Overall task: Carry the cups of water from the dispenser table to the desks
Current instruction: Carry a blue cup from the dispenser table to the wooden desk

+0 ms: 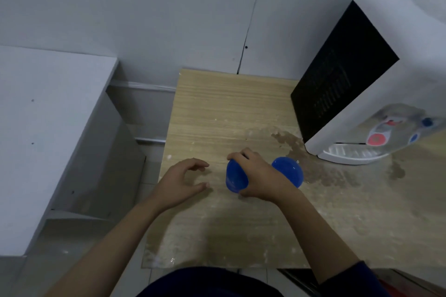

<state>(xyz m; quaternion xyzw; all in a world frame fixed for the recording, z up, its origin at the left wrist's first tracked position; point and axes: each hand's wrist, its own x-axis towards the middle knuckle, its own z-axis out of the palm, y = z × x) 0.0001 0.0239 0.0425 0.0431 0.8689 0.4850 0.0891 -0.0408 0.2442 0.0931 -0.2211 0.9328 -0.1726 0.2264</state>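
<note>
The right hand (261, 176) is wrapped around a blue plastic cup (236, 179); a second blue cup (289, 171) stands just beyond its knuckles. The left hand (181, 182) hovers empty, fingers spread, beside the gripped cup.

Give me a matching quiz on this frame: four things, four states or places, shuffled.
Things:
1. left hand
2. right hand
3. dispenser
4. second blue cup

States or places:
A. right edge of the wooden table
B. open, holding nothing
C. gripping a blue cup
D. standing behind the right hand, not held

Pairs: 1-B, 2-C, 3-A, 4-D
</note>
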